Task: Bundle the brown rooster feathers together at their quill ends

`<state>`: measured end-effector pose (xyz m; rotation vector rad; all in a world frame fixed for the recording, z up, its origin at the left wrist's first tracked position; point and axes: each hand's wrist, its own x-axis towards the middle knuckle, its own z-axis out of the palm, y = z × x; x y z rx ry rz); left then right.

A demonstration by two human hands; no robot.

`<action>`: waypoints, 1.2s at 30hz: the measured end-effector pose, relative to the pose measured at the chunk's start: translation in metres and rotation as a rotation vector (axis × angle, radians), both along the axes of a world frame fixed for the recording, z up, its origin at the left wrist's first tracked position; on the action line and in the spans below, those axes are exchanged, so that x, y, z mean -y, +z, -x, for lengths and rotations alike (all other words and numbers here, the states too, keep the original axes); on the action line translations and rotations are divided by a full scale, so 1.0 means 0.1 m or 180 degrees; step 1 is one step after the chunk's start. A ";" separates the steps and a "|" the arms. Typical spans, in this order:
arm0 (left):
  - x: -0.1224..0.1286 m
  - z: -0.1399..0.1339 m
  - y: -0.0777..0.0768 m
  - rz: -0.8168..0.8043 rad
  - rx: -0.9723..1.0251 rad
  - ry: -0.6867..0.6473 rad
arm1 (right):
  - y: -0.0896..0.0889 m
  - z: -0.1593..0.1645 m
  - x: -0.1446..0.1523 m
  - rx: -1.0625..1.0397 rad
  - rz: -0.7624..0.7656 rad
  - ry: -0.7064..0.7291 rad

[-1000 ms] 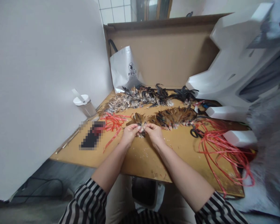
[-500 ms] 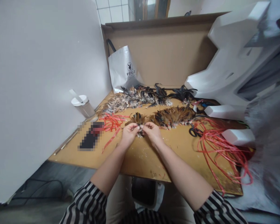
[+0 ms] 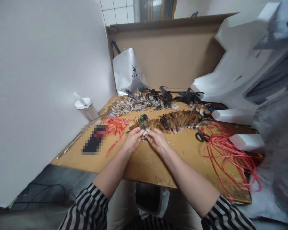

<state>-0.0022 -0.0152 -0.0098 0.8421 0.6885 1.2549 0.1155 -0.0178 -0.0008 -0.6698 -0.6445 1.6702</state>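
Observation:
A small bunch of dark, greenish feathers (image 3: 143, 120) stands up between my hands, its pale base pinched by the fingertips. My left hand (image 3: 134, 138) is closed on the bunch from the left. From the other side my right hand (image 3: 156, 138) pinches it too, thumbs nearly touching. Just behind lies a row of brown and black feathers (image 3: 179, 120) on the wooden table (image 3: 144, 163). Farther back stretches a second row of mottled feathers (image 3: 139, 100). The lower ends of the held feathers are partly hidden by my fingers.
Red plastic strips (image 3: 116, 125) lie to the left, and a larger tangle of red strips (image 3: 227, 150) hangs over the right side. Black-handled scissors (image 3: 201, 136) rest beside that tangle. A lidded cup (image 3: 87, 110), a silver bag (image 3: 127, 70) and white foam pieces (image 3: 246, 142) border the workspace.
The held feathers now stand more upright and fanned, showing a green sheen. Both hands stay pinched together in nearly the same spot. The whole view has shifted slightly.

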 end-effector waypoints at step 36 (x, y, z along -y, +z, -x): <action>-0.01 -0.04 -0.04 0.0154 -0.0456 0.0087 | -0.01 -0.02 -0.06 0.0294 0.0096 -0.0663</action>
